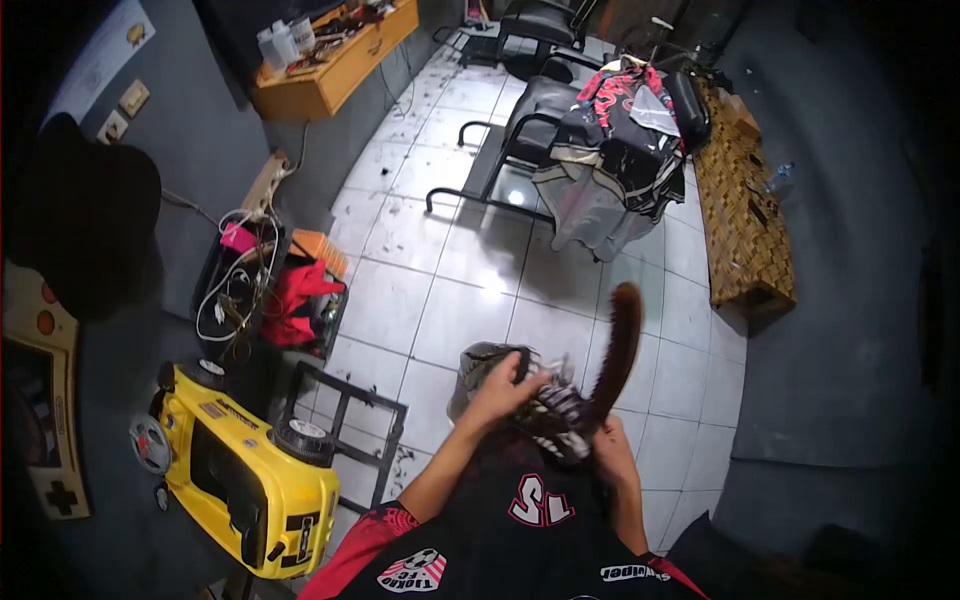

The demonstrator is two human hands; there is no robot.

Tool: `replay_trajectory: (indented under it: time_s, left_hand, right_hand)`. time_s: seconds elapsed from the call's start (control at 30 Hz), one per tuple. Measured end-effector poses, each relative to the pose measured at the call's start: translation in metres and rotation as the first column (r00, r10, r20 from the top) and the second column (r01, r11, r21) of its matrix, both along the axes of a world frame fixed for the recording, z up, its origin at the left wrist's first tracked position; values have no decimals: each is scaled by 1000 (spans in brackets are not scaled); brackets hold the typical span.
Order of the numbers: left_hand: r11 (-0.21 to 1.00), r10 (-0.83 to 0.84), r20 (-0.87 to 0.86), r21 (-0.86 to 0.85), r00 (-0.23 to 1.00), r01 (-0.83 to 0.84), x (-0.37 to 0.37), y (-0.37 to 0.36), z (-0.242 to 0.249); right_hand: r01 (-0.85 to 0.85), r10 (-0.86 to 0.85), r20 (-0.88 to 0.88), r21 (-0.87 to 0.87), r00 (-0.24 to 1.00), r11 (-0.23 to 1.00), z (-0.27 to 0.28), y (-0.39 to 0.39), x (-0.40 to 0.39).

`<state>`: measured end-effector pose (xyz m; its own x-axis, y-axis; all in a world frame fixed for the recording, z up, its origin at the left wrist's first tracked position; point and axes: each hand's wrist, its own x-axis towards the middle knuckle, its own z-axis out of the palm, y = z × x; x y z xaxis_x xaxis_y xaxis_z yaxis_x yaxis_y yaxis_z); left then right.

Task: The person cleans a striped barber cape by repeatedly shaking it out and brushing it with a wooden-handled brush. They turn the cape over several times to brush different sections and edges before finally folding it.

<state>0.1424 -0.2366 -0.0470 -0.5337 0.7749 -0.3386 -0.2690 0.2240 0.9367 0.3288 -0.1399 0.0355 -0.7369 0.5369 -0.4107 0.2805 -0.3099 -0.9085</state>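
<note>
In front of my torso, my left hand (498, 390) is closed on a bunched black-and-white patterned cloth (557, 412). A paler grey part of this bundle hangs to the left of the hand. My right hand (612, 450) grips the lower end of a long, curved brown brush (622, 345). The brush stands nearly upright, its dark bristles facing left toward the cloth. Its lower end and most of my right fingers are hidden behind the bundle and the hand itself. Both hands are close together above the tiled floor.
A yellow toy car (250, 470) lies tipped at left beside a black metal frame (385, 445). Black chairs (540, 110) stand ahead, one with clothes (620, 150) draped over it. A woven cabinet (745, 210) lines the right wall. Dark tufts dot the white tiles (390, 225).
</note>
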Motion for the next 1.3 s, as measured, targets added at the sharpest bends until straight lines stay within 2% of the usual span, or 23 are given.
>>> replay_trajectory:
  time_s: [0.03,0.1,0.13,0.17,0.23,0.27,0.33,0.4,0.43,0.5,0.57,0.6,0.7,0.77,0.8,0.9,0.93,1.03,1.07,1.17,1.2,1.27,1.3]
  left_hand:
    - [998,-59,-233,12,971,64,8,11,9]
    - [953,-99,-432,218,896,210,23,31,26]
    - [951,-227,-370,114,901,287,29,35,49]
    - [866,-233,-794,94,561,492,35,51,-26]
    - [875,-280,-823,-8,493,483,48,59,11]
    - [775,-511,-692,-115,510,621,53,71,85]
    - [714,-620,-641,-223,452,663,73,87,91]
    - [605,-713,-620,-308,327,734,94,104,108]
    - [605,-671,-662,-226,336,763,109,110,103]
    - [531,-633,-734,-181,246,828,128,120,99]
    - [563,-662,-696,-215,279,798,140,128,112]
    - [578,-690,-663,-262,291,773,140,130,122]
    - [630,-712,-616,-349,337,693,145,131,136]
    - [663,-705,-614,-392,355,637,152,125,106]
    - [579,-784,-545,-472,297,665,156,127,94]
    - [778,-568,-730,-326,380,536,167,127,38]
    - [877,-462,-777,-329,428,351,173,127,26]
    - [905,-378,-784,-424,492,19,183,125,5]
    - [910,-363,-818,-414,447,-19,186,123,-9]
    - [937,-290,-905,-334,311,-100,185,125,-49]
    - [955,-246,-928,-282,278,-96,185,133,-57]
    - [979,-163,-959,-186,232,-85,179,155,-74]
    - [959,-241,-934,-270,262,-84,168,169,-92]
  right_hand:
    - [-53,57,-36,91,998,994,6,0,-3]
    - [-301,269,155,252,951,920,4,17,11]
    - [-367,309,224,299,924,881,17,22,13]
    - [-340,284,195,387,939,857,26,26,17]
    - [-242,241,86,610,967,754,22,42,39]
    - [-196,166,108,649,980,735,20,50,53]
    - [-109,15,136,719,991,686,17,66,77]
    - [-53,19,61,614,998,787,17,85,97]
    - [-26,19,20,550,1000,835,16,94,109]
    - [-220,241,-11,374,970,901,-22,120,141]
    - [-362,366,-55,73,929,929,-13,134,150]
    - [-371,372,-37,39,927,928,-3,141,157]
    - [-420,429,6,215,903,881,-7,165,178]
    - [-330,429,-85,511,899,794,-24,189,196]
    - [-262,435,-130,636,891,726,-31,199,206]
    - [-391,440,-92,321,893,862,17,218,228]
    - [-420,457,-64,301,887,856,15,227,237]
    - [-475,484,-41,133,874,870,11,248,263]
    - [-548,542,127,13,831,837,16,257,270]
    - [-718,567,443,379,694,583,-70,286,290]
    - [-754,459,615,394,641,526,-93,291,291]
    - [-719,328,668,466,668,516,-129,312,290]
    - [-629,109,724,502,681,594,-119,317,279]
